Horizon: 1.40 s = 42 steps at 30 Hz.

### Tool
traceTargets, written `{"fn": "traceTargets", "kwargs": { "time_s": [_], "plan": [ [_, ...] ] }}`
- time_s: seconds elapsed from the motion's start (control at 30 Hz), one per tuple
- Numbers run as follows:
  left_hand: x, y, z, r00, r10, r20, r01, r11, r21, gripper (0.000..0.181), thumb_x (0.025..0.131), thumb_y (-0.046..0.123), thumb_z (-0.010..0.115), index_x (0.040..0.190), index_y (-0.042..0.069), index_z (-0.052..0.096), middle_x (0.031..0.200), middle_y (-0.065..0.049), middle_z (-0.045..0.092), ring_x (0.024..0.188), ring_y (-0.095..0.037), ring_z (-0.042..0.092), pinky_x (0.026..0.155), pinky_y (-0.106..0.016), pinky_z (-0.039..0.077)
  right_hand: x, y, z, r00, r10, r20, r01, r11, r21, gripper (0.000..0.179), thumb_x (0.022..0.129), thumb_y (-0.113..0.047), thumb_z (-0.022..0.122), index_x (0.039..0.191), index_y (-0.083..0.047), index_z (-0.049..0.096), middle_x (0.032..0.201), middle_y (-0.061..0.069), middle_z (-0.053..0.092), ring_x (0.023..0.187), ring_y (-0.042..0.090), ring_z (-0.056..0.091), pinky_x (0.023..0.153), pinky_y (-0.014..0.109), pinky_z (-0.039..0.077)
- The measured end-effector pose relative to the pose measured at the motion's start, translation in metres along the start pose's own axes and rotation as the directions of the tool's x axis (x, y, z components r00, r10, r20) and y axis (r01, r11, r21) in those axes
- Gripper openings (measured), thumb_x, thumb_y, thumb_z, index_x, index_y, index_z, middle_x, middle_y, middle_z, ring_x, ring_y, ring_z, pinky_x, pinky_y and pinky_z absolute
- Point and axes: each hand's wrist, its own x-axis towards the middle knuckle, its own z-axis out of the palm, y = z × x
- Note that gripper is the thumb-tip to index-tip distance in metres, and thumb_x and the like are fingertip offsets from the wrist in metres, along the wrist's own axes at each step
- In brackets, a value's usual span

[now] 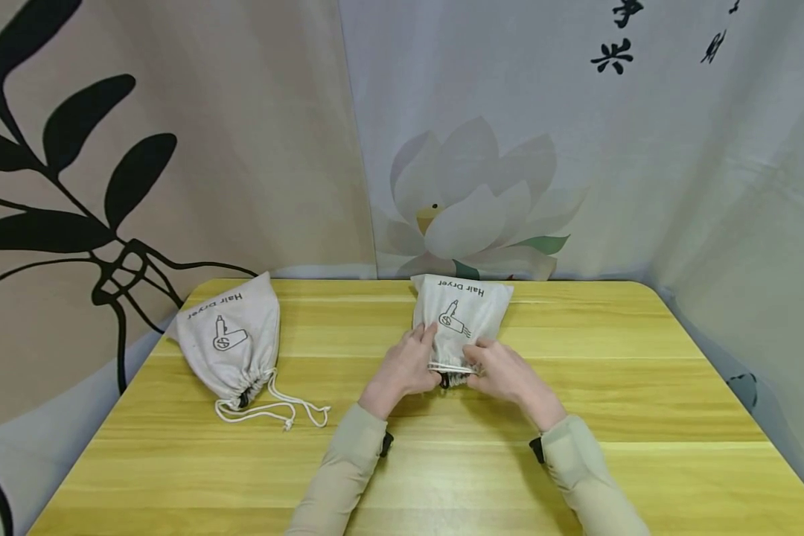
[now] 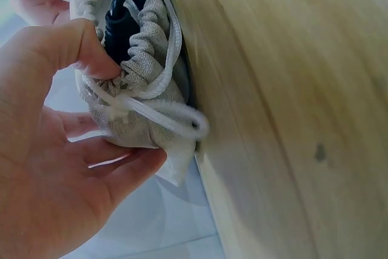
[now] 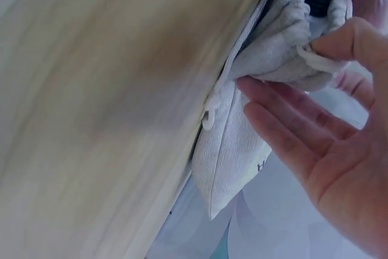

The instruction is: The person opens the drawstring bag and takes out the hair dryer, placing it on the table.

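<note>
A pale cloth drawstring bag (image 1: 485,313) printed "Hair Dryer" lies near the far edge of the table, its gathered mouth towards me. My left hand (image 1: 409,365) grips the left side of that mouth, thumb at the opening and fingers along the outside, as the left wrist view shows. On the right side, my right hand (image 1: 505,376) pinches the gathered rim between thumb and fingers. Inside the half-open mouth shows a black ribbed cord end (image 2: 118,34); the rest of the contents is hidden. The white drawstring (image 2: 163,77) loops over the gathers.
A second, matching bag (image 1: 234,335) lies at the table's left, its white cords (image 1: 275,409) trailing right and a bit of black at its neck. The wooden table (image 1: 643,372) ends at a printed curtain (image 1: 308,149) behind.
</note>
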Motion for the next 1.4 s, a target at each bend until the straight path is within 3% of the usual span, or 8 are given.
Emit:
{"fn": "traceTargets", "kwargs": {
  "time_s": [0.13,0.27,0.4,0.5,0.63,0.9,1.07,1.4],
  "plan": [
    [0.0,-0.002,-0.003,0.999,0.018,0.029,-0.018,1.0,-0.015,0.094,0.075,0.024,0.072,0.15,0.003,0.02,0.15,-0.027,0.031,0.136,-0.04,0.038,0.105,-0.047,0.043,-0.001,0.003,-0.001,1.0,-0.015,0.001,0.015,1.0,0.014,0.018,0.072,-0.012,0.072,0.082,-0.013,0.058,0.079,-0.002,0.054,0.066,0.008,0.049,0.057,0.018,0.044],
    [-0.002,-0.004,-0.008,0.996,0.008,0.087,-0.001,0.996,-0.088,0.095,0.076,0.025,0.073,0.152,0.008,0.018,0.154,-0.024,0.025,0.139,-0.039,0.033,0.109,-0.049,0.038,-0.002,0.006,-0.002,1.0,-0.02,0.015,0.019,0.999,0.031,0.017,0.074,-0.015,0.073,0.083,-0.012,0.059,0.083,0.0,0.058,0.073,0.01,0.056,0.064,0.019,0.049],
    [-0.003,-0.006,-0.013,0.992,0.007,0.126,0.013,0.988,-0.156,0.095,0.079,0.039,0.073,0.152,0.011,0.019,0.156,-0.022,0.022,0.141,-0.038,0.03,0.111,-0.051,0.034,-0.003,0.005,-0.004,0.999,-0.007,0.04,0.005,0.998,0.058,0.023,0.08,-0.029,0.073,0.084,-0.011,0.06,0.086,0.002,0.058,0.073,0.011,0.056,0.063,0.021,0.049],
    [-0.003,-0.008,-0.015,0.991,0.015,0.131,0.008,0.984,-0.178,0.092,0.083,0.052,0.065,0.152,0.01,0.02,0.155,-0.023,0.022,0.141,-0.039,0.03,0.112,-0.051,0.033,-0.001,0.003,-0.005,0.999,0.0,0.035,-0.002,0.998,0.057,0.023,0.085,-0.033,0.069,0.085,-0.01,0.062,0.085,0.003,0.059,0.069,0.01,0.053,0.061,0.02,0.046],
    [-0.003,-0.009,-0.015,0.992,0.015,0.124,0.009,0.982,-0.188,0.084,0.087,0.052,0.06,0.152,0.011,0.022,0.155,-0.023,0.023,0.141,-0.039,0.031,0.113,-0.051,0.032,0.001,-0.001,-0.003,1.0,0.011,0.015,-0.011,1.0,0.023,0.019,0.086,-0.029,0.068,0.082,-0.011,0.062,0.081,0.002,0.059,0.065,0.007,0.049,0.057,0.019,0.044],
    [-0.005,-0.007,-0.012,0.995,0.045,0.084,-0.034,0.991,-0.132,0.099,0.075,0.04,0.078,0.151,0.007,0.023,0.153,-0.024,0.026,0.137,-0.038,0.036,0.11,-0.047,0.038,0.002,-0.007,0.002,0.999,0.043,0.028,-0.041,0.998,-0.044,0.032,0.072,-0.028,0.081,0.078,-0.013,0.053,0.08,-0.001,0.049,0.062,0.009,0.045,0.053,0.021,0.039],
    [-0.004,-0.008,-0.013,0.996,0.074,0.045,-0.068,0.99,-0.122,0.094,0.074,0.031,0.08,0.148,0.004,0.029,0.149,-0.028,0.031,0.134,-0.04,0.04,0.108,-0.046,0.04,0.002,-0.007,0.003,1.0,0.013,-0.009,-0.014,0.995,-0.103,0.026,0.072,-0.016,0.077,0.079,-0.011,0.053,0.078,0.0,0.05,0.06,0.009,0.046,0.052,0.019,0.04],
    [-0.004,-0.009,-0.014,0.996,0.088,0.02,-0.086,0.99,-0.109,0.085,0.076,0.021,0.076,0.147,0.005,0.032,0.146,-0.03,0.036,0.129,-0.041,0.047,0.103,-0.045,0.045,0.002,-0.007,0.002,0.996,0.01,-0.085,-0.019,0.995,-0.102,0.021,0.072,-0.013,0.071,0.076,-0.011,0.05,0.074,-0.001,0.047,0.058,0.01,0.042,0.048,0.02,0.036]
  ]
}}
